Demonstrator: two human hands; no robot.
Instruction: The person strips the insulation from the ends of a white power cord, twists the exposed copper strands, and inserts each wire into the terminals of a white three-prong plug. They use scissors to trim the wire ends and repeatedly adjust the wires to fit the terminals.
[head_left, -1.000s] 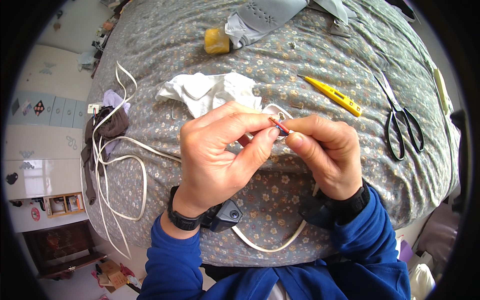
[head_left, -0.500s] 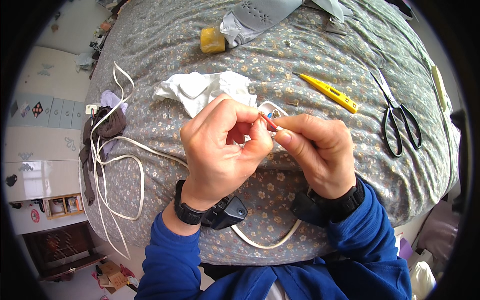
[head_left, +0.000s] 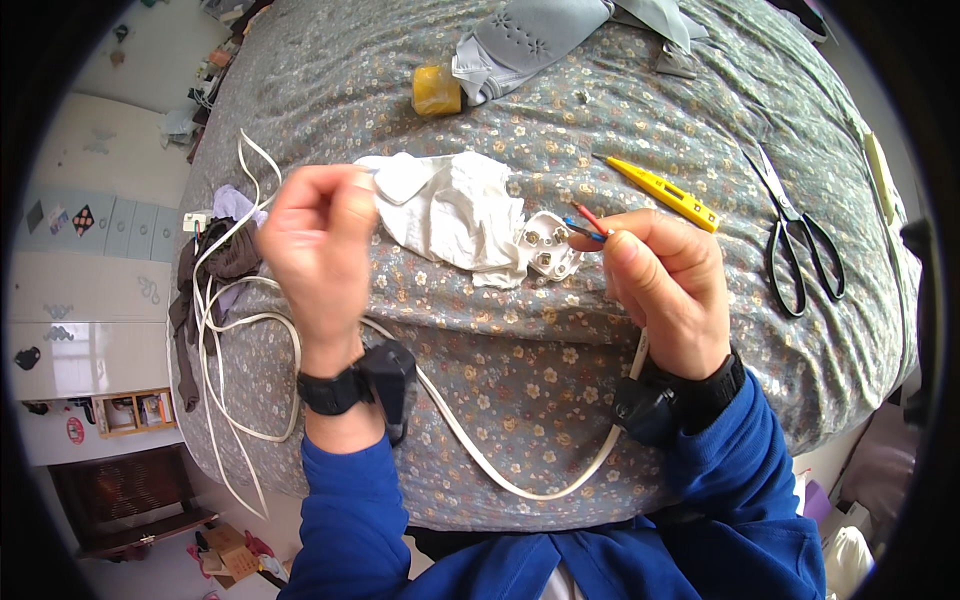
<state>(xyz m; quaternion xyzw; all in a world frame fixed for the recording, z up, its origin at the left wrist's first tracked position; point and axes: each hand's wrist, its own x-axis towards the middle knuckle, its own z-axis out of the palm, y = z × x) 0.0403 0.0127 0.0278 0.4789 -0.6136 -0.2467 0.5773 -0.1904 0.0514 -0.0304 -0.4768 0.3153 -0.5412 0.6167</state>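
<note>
My right hand (head_left: 672,285) pinches the end of a white electrical cable (head_left: 520,490), whose red and blue wires (head_left: 590,215) stick out past the fingertips. Just beyond those wires lies an opened white plug or socket housing (head_left: 535,238) with metal contacts showing. My left hand (head_left: 318,240) is off to the left, apart from the cable end, its fingers curled and slightly blurred. Whatever its fingertips hold, if anything, cannot be made out. Beside it a crumpled white cloth (head_left: 450,215) carries a smooth white piece (head_left: 403,178) that looks like a cover.
A yellow pen-shaped tester (head_left: 660,192) and black-handled scissors (head_left: 795,235) lie to the right on the floral bedspread (head_left: 540,370). At the far side are a yellow tape roll (head_left: 436,90) and grey fabric (head_left: 530,45). Cable loops and dark cloth (head_left: 232,245) lie left.
My left hand has left the wire ends and moved left. My right hand still pinches the cable and has shifted slightly right, uncovering the opened housing and more of the cloth.
</note>
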